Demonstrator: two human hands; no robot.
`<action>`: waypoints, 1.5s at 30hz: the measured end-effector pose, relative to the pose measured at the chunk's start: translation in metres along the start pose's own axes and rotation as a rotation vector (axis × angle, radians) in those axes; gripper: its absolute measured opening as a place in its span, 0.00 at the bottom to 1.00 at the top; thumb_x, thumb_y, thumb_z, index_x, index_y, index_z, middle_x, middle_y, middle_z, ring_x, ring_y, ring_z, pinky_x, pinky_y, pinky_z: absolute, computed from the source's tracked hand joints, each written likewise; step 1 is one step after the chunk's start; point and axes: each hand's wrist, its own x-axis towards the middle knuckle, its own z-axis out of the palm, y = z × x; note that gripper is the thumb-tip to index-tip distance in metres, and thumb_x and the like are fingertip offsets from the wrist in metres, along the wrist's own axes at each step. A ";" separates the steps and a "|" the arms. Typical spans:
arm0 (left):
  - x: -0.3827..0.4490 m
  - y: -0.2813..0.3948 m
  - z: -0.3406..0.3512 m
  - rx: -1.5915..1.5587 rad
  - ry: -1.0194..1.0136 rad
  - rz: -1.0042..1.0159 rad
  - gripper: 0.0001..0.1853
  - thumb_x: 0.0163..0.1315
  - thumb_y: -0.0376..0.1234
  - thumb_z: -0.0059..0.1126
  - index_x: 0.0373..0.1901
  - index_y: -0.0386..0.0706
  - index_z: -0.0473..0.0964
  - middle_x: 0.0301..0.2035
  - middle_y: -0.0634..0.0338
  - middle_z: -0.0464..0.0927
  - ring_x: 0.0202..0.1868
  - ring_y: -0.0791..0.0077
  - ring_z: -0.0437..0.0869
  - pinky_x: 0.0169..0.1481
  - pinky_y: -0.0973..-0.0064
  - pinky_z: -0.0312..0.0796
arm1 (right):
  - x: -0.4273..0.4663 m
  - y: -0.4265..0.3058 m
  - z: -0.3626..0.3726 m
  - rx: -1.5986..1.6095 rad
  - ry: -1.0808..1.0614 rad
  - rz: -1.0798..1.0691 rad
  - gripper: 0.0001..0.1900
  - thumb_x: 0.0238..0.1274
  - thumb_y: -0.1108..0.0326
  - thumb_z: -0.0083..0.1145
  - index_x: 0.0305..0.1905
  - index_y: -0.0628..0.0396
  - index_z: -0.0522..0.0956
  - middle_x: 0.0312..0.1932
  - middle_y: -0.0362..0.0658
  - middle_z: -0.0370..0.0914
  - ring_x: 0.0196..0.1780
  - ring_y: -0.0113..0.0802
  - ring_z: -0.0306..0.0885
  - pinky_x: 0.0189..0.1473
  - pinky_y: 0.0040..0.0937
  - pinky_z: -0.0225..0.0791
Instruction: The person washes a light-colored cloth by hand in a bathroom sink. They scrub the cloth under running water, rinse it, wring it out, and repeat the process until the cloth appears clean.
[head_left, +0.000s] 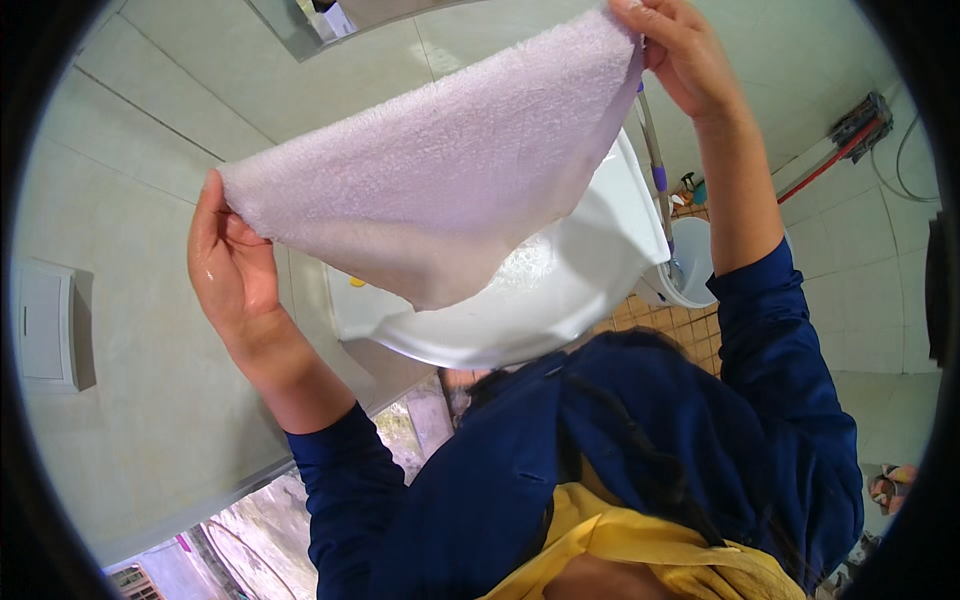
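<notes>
A pale pinkish-white terry towel hangs spread between my hands, its upper edge stretched taut. My left hand pinches one upper corner between thumb and fingers. Higher up at the right, my right hand grips the opposite corner. The lower part of the cloth droops in front of a white ceramic washbasin, covering much of it, including any tap. Bright, rippled water shows in the bowl beside the towel's lower edge. Both hands look wet.
A yellow item lies on the basin's left ledge. Right of the basin stand a white bucket and a mop handle. A red-handled brush leans by the wall. A white box is mounted on the left wall.
</notes>
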 end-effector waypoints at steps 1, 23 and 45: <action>0.002 -0.001 -0.001 0.012 0.009 0.012 0.08 0.62 0.33 0.46 0.31 0.38 0.70 0.28 0.61 0.75 0.32 0.79 0.75 0.35 0.81 0.66 | -0.002 -0.002 0.000 0.013 0.015 -0.023 0.08 0.54 0.63 0.54 0.27 0.54 0.72 0.18 0.33 0.68 0.17 0.17 0.62 0.16 0.15 0.53; -0.030 -0.210 -0.131 0.645 0.135 -0.238 0.05 0.50 0.27 0.58 0.29 0.36 0.77 0.32 0.61 0.78 0.33 0.80 0.75 0.40 0.84 0.67 | -0.091 0.267 0.000 -0.301 -0.009 0.533 0.09 0.47 0.66 0.59 0.23 0.60 0.73 0.20 0.37 0.70 0.26 0.23 0.65 0.29 0.24 0.61; -0.032 -0.162 -0.101 0.460 0.160 -0.363 0.05 0.56 0.32 0.53 0.29 0.39 0.72 0.24 0.65 0.73 0.25 0.82 0.72 0.32 0.82 0.67 | -0.091 0.210 -0.005 -0.088 0.132 0.583 0.10 0.56 0.61 0.53 0.29 0.56 0.71 0.23 0.35 0.68 0.28 0.23 0.65 0.32 0.25 0.64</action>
